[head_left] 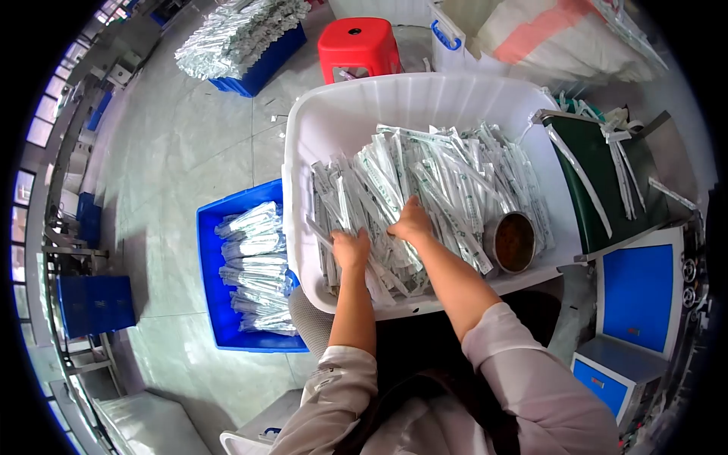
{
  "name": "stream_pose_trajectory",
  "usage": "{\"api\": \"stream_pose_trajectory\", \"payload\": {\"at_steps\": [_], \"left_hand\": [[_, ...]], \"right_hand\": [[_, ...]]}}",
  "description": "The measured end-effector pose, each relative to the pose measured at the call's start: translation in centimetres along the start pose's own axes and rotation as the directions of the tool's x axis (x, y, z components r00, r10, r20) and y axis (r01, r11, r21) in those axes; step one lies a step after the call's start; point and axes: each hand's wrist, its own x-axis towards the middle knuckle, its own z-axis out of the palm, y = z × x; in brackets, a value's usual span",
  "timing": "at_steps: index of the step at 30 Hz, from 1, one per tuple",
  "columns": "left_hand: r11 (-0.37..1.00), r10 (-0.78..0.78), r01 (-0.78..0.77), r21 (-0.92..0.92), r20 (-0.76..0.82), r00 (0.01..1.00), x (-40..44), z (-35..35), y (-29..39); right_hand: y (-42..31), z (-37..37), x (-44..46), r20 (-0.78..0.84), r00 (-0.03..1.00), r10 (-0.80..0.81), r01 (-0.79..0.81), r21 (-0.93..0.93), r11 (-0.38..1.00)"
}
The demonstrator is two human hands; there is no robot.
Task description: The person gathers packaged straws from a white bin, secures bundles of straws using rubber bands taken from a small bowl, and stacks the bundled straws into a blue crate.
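Observation:
A large white tub [294,136] in front of me holds a heap of long, slim wrapped packets [379,171] with green print. What is inside the wrappers is too small to make out. My left hand [351,249] reaches into the tub's near left part, its fingers curled round some packets. Just to the right, my right hand [412,221] grips packets in the middle of the heap, its thumb on the far side. Packets partly hide the fingertips of both hands. A round metal bowl [514,243] with a brownish inside leans among the packets at the near right.
Left of the tub, a blue crate [211,280] on the floor holds bundled packets. Another blue crate [262,67], piled high, stands farther back beside a red stool [356,45]. A dark green conveyor belt [580,186] with loose strips adjoins the tub's right side.

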Motion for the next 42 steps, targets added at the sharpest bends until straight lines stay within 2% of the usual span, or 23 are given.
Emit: {"api": "stream_pose_trajectory", "payload": {"at_steps": [3, 6, 8, 9, 10, 11, 12, 13, 14, 16, 18, 22, 24, 25, 26, 27, 31, 32, 34, 37, 39, 40, 42], "left_hand": [[0.993, -0.119, 0.119, 0.005, 0.089, 0.989, -1.5, -1.1, 1.5], [0.996, 0.026, -0.022, 0.082, -0.048, 0.999, -2.6, -2.4, 2.8], [0.838, 0.525, -0.539, 0.082, -0.385, 0.759, -4.0, -3.9, 3.5], [0.848, 0.448, -0.491, -0.201, -0.224, 0.865, -4.6, -3.6, 3.2], [0.849, 0.444, -0.489, -0.199, -0.231, 0.865, -4.5, -3.4, 3.0], [0.828, 0.194, -0.056, -0.559, 0.191, 0.962, -4.2, -3.4, 3.0], [0.626, 0.073, 0.459, -0.630, 0.633, 0.770, -3.9, -3.6, 3.3], [0.506, 0.114, 0.605, -0.615, 0.743, 0.659, -4.2, -4.0, 4.2], [0.306, 0.376, 0.697, -0.649, 0.755, 0.538, -4.3, -3.2, 4.3], [0.111, 0.664, 0.765, -0.634, 0.620, 0.418, -5.2, -3.2, 5.6], [-0.155, 0.628, 0.865, -0.477, 0.629, 0.459, -7.2, -3.0, 5.4], [0.238, 0.426, 0.828, -0.508, 0.820, 0.382, -12.3, -4.3, 4.3], [0.323, 0.400, 0.760, -0.564, 0.809, 0.430, -14.5, -4.6, 4.2], [0.321, 0.365, 0.757, -0.570, 0.812, 0.456, -15.0, -4.4, 4.1], [0.321, 0.326, 0.755, -0.572, 0.815, 0.479, -15.4, -4.2, 4.0], [0.329, 0.304, 0.739, -0.588, 0.807, 0.507, -15.9, -5.2, 5.1], [0.501, 0.471, 0.710, -0.495, 0.844, 0.256, -16.4, -4.4, 6.9], [0.519, 0.474, 0.701, -0.489, 0.847, 0.241, -16.4, -4.2, 7.0], [0.560, 0.480, 0.676, -0.479, 0.853, 0.207, -16.6, -5.3, 7.6], [0.402, 0.681, 0.826, -0.396, 0.732, 0.019, -18.3, -6.4, 8.5], [0.467, 0.735, 0.838, -0.283, 0.650, -0.191, -17.9, -5.1, 8.5], [0.251, 0.741, 0.960, -0.122, 0.662, -0.110, -18.5, -5.2, 7.7], [0.318, 0.711, 0.917, -0.238, 0.700, -0.065, -17.9, -3.9, 8.0]], "right_hand": [[-0.3, -1.8, -0.7, -0.007, 0.996, -0.086, 0.085, -0.117, 0.990], [0.1, -3.8, -1.7, 0.025, 0.987, -0.160, 0.161, -0.029, 0.987], [1.3, -5.0, -2.4, 0.026, 0.986, -0.167, 0.165, 0.062, 0.984], [1.8, -5.6, -2.8, 0.102, 0.980, -0.171, 0.143, 0.239, 0.961], [2.2, -6.0, -3.2, 0.177, 0.966, -0.189, 0.103, 0.409, 0.907], [2.9, -5.9, -4.1, 0.175, 0.964, -0.198, 0.111, 0.412, 0.905], [3.5, -5.9, -5.9, 0.127, 0.979, -0.162, 0.081, 0.485, 0.871], [3.8, -6.2, -7.9, 0.080, 0.989, -0.123, 0.058, 0.556, 0.829], [2.9, -8.2, -12.0, 0.235, 0.907, -0.350, 0.090, 0.702, 0.706], [5.8, -5.9, -12.7, 0.377, 0.793, -0.479, 0.032, 0.759, 0.650], [7.7, -4.2, -15.5, 0.346, 0.773, -0.532, 0.047, 0.805, 0.592], [11.3, -1.4, -20.6, 0.474, 0.715, -0.514, -0.171, 0.832, 0.528], [12.3, -0.2, -22.6, 0.278, 0.788, -0.549, 0.003, 0.890, 0.455], [12.9, -0.2, -21.9, 0.022, 0.793, -0.609, 0.297, 0.859, 0.417], [13.6, -1.5, -20.7, -0.225, 0.771, -0.596, 0.586, 0.618, 0.525], [12.8, -3.2, -19.4, -0.551, 0.597, -0.584, 0.791, 0.282, 0.543], [7.8, -12.6, -15.2, -0.553, 0.343, -0.759, 0.757, -0.316, 0.572], [7.9, -12.7, -13.3, -0.450, 0.445, -0.774, 0.882, 0.071, 0.466], [7.1, -14.3, -14.9, -0.089, 0.669, -0.738, 0.743, 0.123, 0.658], [8.3, -12.0, -15.4, -0.281, 0.461, -0.842, 0.868, 0.342, 0.361], [8.6, -11.7, -16.9, -0.285, 0.529, -0.800, 0.833, 0.356, 0.424], [8.8, -11.9, -17.1, -0.320, 0.523, -0.790, 0.844, 0.320, 0.429], [10.1, -11.5, -16.5, -0.350, 0.580, -0.735, 0.807, 0.366, 0.463]]}}
